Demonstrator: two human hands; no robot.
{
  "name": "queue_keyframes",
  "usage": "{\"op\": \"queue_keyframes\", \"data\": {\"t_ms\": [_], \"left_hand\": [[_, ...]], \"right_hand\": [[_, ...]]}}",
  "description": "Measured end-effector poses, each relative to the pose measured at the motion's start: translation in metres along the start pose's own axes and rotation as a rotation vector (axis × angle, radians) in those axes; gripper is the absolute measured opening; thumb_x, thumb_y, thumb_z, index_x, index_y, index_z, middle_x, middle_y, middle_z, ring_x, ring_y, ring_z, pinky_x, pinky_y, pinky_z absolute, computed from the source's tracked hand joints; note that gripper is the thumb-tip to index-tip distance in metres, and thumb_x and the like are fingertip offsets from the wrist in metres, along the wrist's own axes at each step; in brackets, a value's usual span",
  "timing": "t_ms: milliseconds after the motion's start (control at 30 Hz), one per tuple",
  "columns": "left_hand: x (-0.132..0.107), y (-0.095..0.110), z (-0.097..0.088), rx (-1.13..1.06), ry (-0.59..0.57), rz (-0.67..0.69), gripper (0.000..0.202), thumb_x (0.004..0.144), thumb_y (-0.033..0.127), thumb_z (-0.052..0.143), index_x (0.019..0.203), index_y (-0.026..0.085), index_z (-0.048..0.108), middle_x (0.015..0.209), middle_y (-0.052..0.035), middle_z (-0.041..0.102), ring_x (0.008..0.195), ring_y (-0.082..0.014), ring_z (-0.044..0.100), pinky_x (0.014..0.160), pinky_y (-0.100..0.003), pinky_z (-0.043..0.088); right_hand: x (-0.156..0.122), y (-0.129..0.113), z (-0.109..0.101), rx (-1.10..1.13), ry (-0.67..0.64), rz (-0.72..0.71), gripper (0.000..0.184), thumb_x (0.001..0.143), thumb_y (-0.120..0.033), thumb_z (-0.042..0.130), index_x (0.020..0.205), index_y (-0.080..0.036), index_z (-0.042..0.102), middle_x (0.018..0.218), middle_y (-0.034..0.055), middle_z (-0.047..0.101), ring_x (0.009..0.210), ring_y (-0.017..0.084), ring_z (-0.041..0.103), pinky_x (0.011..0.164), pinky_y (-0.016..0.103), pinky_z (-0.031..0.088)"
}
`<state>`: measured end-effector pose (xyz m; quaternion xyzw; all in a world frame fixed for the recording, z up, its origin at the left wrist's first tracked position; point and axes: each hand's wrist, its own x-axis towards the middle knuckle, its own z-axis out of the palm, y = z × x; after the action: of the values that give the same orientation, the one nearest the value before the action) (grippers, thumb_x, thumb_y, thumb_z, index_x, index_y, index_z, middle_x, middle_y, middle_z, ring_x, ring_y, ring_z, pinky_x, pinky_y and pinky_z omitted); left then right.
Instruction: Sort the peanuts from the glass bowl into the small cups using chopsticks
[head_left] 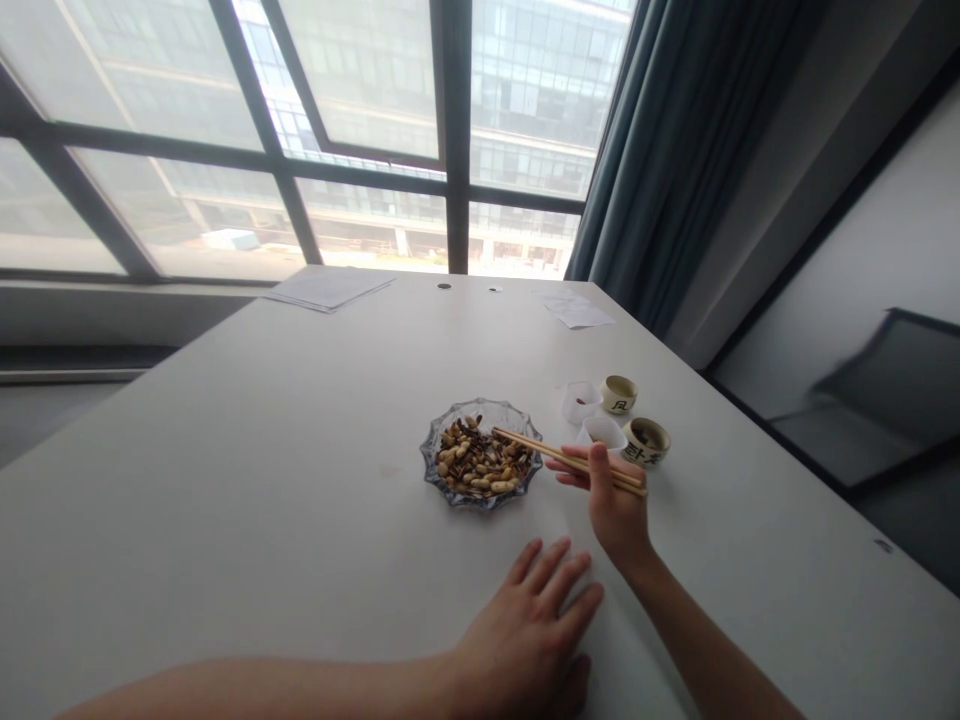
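right hand: the right hand (616, 503) is closed in a pencil-like grip around a pair of wooden chopsticks (559, 456), thumb on top and fingers curled beneath, raised slightly above the table.
chopstick tips: they reach over the right side of the dish, close together; nothing shows gripped between them, and i cannot tell whether they touch the food.
left hand: the left hand (525, 632) is released, lying palm down on the table with its fingers spread, holding nothing, just below and left of the right hand.
dish: a ribbed glass dish (429, 452) sits on the white table (225, 480), left of the right hand and well up from the left hand.
food: peanuts (487, 484) and striped sunflower seeds (461, 445) lie heaped together in the dish.
cups: two small translucent cups (581, 402) and two ceramic cups (645, 443) with dark characters on their sides stand in a cluster just beyond the right hand.
far table: loose sheets of paper (328, 288) lie near the far edge, with more paper (577, 315) further right.
behind: a large gridded window (360, 130) looks out on a glass-fronted building, with a blue-grey curtain (660, 170) to its right.
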<state>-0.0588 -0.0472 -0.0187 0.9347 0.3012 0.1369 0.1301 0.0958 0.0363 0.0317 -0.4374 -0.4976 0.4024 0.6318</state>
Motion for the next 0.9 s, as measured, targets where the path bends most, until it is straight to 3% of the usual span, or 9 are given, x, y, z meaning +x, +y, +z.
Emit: {"op": "queue_keyframes", "data": {"t_ms": [233,567,800,900], "left_hand": [[0.000,0.001,0.002,0.004,0.015,-0.003,0.060,0.102,0.049,0.058,0.156,0.023,0.045,0.166,-0.0108,0.036,0.154,-0.0348,0.025,0.126,-0.056,0.015],[0.001,0.002,-0.002,0.017,-0.007,-0.004,0.062,0.099,0.044,0.062,0.156,0.023,0.045,0.165,-0.0115,0.038,0.154,-0.0357,0.026,0.126,-0.057,0.016],[0.001,0.002,-0.001,0.023,-0.012,0.003,0.063,0.099,0.044,0.062,0.155,0.022,0.045,0.165,-0.0120,0.038,0.154,-0.0361,0.025,0.126,-0.057,0.016],[0.001,0.002,-0.003,0.014,-0.010,0.001,0.062,0.100,0.046,0.061,0.156,0.023,0.045,0.164,-0.0120,0.039,0.154,-0.0356,0.026,0.126,-0.057,0.016]], "right_hand": [[-0.002,0.002,0.000,-0.075,-0.024,-0.068,0.047,0.098,-0.057,0.065,0.096,-0.012,0.080,0.084,0.0133,0.082,0.078,0.028,0.082,0.068,0.037,0.070],[-0.005,-0.004,0.001,-0.218,-0.165,-0.144,0.036,0.103,-0.046,0.060,0.096,-0.018,0.081,0.087,0.0096,0.081,0.073,0.021,0.078,0.069,0.032,0.065],[-0.005,-0.013,0.000,-0.318,-0.181,-0.203,0.030,0.102,-0.039,0.063,0.084,-0.018,0.077,0.077,0.0058,0.078,0.068,0.019,0.074,0.067,0.028,0.061],[-0.007,-0.011,0.000,-0.308,-0.198,-0.214,0.032,0.104,-0.038,0.060,0.085,-0.018,0.077,0.082,0.0068,0.079,0.071,0.019,0.074,0.068,0.029,0.060]]}}
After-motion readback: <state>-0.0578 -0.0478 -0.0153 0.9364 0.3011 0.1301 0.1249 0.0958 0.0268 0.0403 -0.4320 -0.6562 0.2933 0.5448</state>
